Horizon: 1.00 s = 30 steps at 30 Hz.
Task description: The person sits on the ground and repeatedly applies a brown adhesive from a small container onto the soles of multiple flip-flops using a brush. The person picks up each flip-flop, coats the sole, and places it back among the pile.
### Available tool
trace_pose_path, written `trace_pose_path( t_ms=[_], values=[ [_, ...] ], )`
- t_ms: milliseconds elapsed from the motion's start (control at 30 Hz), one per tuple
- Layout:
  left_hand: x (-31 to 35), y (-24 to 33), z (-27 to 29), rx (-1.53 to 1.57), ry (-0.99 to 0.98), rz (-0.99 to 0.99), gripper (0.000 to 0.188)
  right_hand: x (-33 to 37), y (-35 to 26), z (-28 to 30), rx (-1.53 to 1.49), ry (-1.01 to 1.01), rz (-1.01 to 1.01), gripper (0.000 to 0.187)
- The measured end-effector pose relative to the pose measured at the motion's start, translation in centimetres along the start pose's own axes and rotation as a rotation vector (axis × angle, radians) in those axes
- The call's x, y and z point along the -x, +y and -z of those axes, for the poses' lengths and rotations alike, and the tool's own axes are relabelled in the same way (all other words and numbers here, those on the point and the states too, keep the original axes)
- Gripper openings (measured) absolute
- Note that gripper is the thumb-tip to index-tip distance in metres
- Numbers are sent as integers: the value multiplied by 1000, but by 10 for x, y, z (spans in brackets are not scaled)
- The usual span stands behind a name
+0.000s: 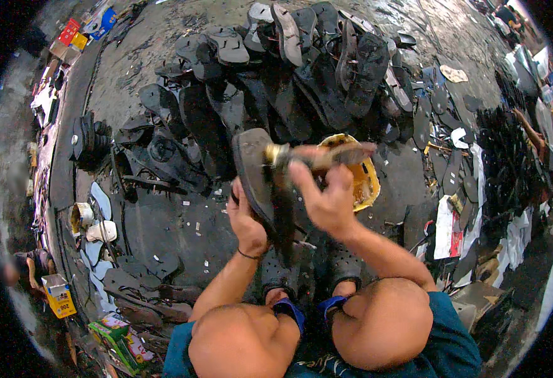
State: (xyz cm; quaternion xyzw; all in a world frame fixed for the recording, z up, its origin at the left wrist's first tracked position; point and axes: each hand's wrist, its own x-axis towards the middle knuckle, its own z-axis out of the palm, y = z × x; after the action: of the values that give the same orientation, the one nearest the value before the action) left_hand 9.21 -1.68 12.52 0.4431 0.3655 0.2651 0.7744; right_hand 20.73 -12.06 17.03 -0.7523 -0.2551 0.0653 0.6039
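My left hand (248, 228) grips a dark sandal sole (251, 170) by its lower edge, holding it upright and tilted in front of my knees. In my right hand (328, 198) is a brush (352, 152), smeared by motion, its handle pointing right. The pale brush end lies at the sole's face; whether it touches cannot be made out. Just behind the right hand sits a yellow container (370, 195), cut open, with brownish residue on its inside. Part of it is hidden by the hand and brush.
A large heap of dark sandals (283, 94) spreads ahead. More soles lie at lower left (141, 286), beside a white cup (102, 231) and a green box (122, 340). Scraps and white paper (443, 227) litter the right. Another person (30, 264) is at the far left.
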Motion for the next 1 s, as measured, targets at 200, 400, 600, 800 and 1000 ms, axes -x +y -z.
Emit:
trace_pose_path(
  t_ms=[200,400,600,800,1000],
  values=[
    [50,-3,78,498,-260,743,76,-1,16,28,-820,-187,-700,31],
    [33,3,33,506,-331,621,79,-2,16,13,-642,-230,-598,27],
    [-34,32,3,478,-216,293,64,3,13,-4,123,-266,122,18],
    [-40,1,14,467,-264,424,68,17,-18,-9,-189,-482,113,21],
    [-48,22,-6,514,-296,271,62,6,-4,0,-211,-268,-11,23]
  ],
)
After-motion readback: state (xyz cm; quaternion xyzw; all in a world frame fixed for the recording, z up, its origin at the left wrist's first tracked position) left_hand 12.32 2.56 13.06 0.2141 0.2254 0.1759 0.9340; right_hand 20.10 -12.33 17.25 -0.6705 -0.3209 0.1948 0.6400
